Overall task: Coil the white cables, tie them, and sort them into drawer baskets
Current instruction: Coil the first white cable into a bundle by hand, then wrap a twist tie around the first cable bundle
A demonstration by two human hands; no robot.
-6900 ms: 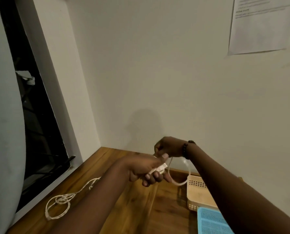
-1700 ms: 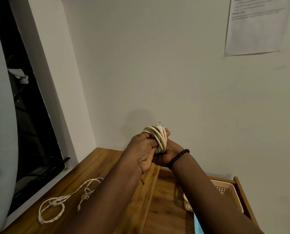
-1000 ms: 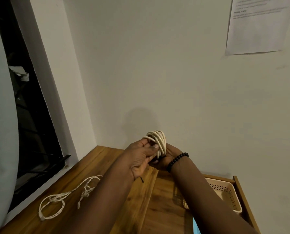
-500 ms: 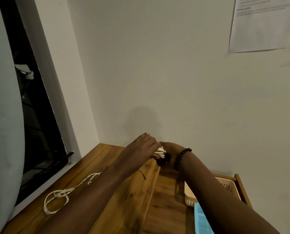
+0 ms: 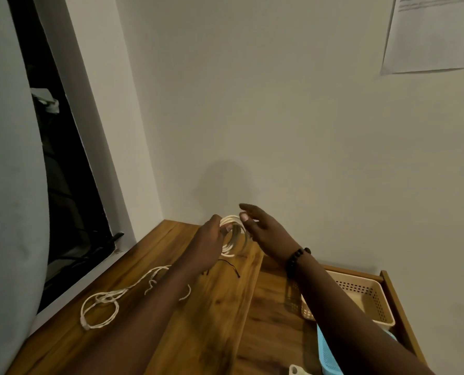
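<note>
Mid-task: one white cable coil is wound but looks untied, held above the table. Left hand grip pinches its upper loops; right hand is spread, fingers loose just beside it. The coil stands roughly upright, its opening facing the camera, slightly taller than wide. Second cable lies uncoiled on the table, left. Black tie lies under the coil. Beige basket looks empty; the blue basket is mostly hidden.
</note>
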